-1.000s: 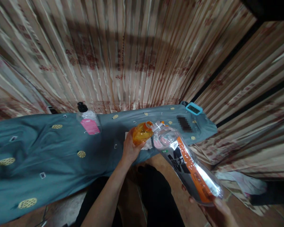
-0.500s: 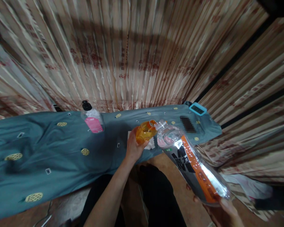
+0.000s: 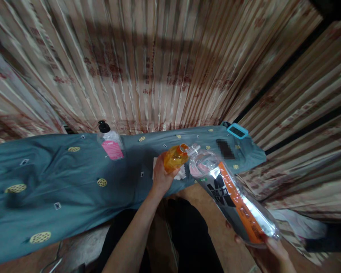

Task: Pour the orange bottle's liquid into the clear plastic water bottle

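Wrapped round a small orange bottle is my left hand, above the cloth-covered surface. My right hand grips the base end of a large clear bottle with a silver and orange label. The large bottle is tilted, its neck pointing up and left against the orange bottle's open mouth. Whether liquid passes between them cannot be made out. Partly hidden behind my left hand, a white tissue lies on the cloth.
A pump bottle with a pink label stands on the green cloth at left. A blue-framed clock and a pixelated dark object are at right. Pleated curtains hang behind.
The large bottle and my right hand have shifted very slightly to the right and down. My left hand and the orange bottle have barely moved.
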A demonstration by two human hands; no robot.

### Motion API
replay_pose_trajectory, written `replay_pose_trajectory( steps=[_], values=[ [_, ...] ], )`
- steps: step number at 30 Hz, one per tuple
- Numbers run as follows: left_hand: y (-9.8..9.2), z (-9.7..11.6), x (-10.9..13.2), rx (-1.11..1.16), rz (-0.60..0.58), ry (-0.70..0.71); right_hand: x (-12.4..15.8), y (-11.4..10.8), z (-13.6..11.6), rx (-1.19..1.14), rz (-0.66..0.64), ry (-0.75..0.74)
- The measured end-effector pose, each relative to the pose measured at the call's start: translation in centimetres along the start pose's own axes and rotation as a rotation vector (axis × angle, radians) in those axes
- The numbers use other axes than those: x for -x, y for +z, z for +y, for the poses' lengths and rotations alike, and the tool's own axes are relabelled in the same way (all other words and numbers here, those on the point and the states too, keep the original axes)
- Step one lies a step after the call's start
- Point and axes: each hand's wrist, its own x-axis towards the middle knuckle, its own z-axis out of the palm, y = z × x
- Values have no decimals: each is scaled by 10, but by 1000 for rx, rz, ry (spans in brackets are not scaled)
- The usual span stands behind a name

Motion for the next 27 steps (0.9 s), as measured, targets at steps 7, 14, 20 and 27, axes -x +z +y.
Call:
replay_pose_trajectory(
  steps=[7,14,20,27],
  values=[
    [4,-1,-1,15,19,12,2,5,-3,61,-33,-26],
    [4,-2,-1,16,17,-1,0,4,-1,55,-32,-48],
    [6,0,-1,12,21,-22,0,5,-3,28,8,-40],
    [7,3,-1,-1,26,-53,3,17,-8,26,62,-18]
  ],
)
